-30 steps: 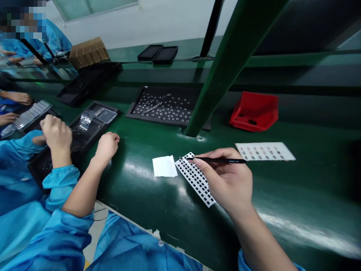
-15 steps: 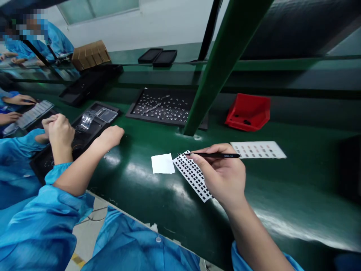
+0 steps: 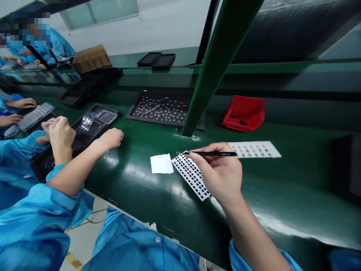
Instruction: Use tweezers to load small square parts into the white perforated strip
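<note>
My right hand (image 3: 221, 171) is shut on black tweezers (image 3: 211, 154), with their tips reaching the top corner of a white sheet printed with a grid of black squares (image 3: 191, 176). My fingers partly hide that sheet, which lies flat on the green bench (image 3: 135, 199). A small square of white paper (image 3: 161, 163) lies just left of it. My left hand (image 3: 111, 138) rests curled on the bench, holding nothing visible, with a few small specks near it. Beyond the tweezers lies a white card with rows of small coloured marks (image 3: 254, 149).
A green post (image 3: 217, 67) rises behind the sheet, beside a black tray of small parts (image 3: 162, 108). A red bin (image 3: 244, 114) stands to the right. At left, a co-worker's hand (image 3: 58, 131) is over a black tray (image 3: 94, 120).
My left hand has shifted forward along the bench. The tweezers have swung level in my right hand. The whole view has drifted slightly.
</note>
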Demonstrator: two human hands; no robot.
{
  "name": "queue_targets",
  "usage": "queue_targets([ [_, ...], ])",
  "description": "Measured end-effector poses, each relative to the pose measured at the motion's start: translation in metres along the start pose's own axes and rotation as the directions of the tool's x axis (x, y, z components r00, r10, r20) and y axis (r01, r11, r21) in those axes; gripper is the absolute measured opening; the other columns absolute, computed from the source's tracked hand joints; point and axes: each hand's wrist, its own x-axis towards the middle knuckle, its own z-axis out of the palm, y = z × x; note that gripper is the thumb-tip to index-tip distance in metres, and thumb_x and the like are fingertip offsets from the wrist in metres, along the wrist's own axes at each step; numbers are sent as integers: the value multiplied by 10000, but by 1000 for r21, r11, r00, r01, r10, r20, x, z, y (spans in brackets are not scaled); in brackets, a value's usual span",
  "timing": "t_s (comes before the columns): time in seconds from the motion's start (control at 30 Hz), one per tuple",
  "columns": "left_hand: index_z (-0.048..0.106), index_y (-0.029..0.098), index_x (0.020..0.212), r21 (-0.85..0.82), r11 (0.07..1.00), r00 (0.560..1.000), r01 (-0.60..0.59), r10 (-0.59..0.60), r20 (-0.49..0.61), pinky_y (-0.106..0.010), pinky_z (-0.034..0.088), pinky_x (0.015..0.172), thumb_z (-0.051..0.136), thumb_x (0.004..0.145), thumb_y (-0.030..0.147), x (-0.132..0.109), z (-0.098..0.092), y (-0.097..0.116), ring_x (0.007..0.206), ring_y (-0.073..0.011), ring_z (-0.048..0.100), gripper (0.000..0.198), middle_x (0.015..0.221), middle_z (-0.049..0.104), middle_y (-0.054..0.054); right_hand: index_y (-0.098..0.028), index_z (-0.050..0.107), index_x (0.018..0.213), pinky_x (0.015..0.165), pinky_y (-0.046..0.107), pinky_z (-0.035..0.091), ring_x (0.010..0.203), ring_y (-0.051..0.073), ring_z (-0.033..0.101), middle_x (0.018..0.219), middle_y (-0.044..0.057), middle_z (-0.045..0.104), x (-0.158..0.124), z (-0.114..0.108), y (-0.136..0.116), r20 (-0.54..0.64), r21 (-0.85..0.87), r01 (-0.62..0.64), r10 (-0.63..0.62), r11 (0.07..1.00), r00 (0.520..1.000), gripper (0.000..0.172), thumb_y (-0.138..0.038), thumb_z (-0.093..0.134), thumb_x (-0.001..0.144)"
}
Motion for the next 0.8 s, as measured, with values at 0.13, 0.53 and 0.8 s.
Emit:
queue_targets([
  [0.13,785,187,706,-222,975,998,-28,13,-67,-354,599,907,680,699,154,-10,-7,-1,879,-280,781,110,811,805,-101,-280,581,995,773,383,719,842,255,879,938,28,870,0,0,0,6,37,-1,1,999,1000,367,-374,921,894],
  [0.53,794,145,885,-974,-213,978,-75,175,-114,-261,665,761,1017,679,227,-46,15,123,769,-174,819,315,800,824,-65,-285,543,985,693,301,719,805,233,886,873,-21,857,6,2,-6,15,278,-75,73,958,997,483,-371,993,832],
  [0.8,852,151,886,-906,-423,949,-17,279,-149,-215,677,776,1019,764,207,-55,34,174,797,-140,826,214,918,863,-81,-310,526,1018,642,292,698,806,239,882,882,-43,844,10,-4,0,-51,216,-147,161,965,986,515,-390,997,823],
])
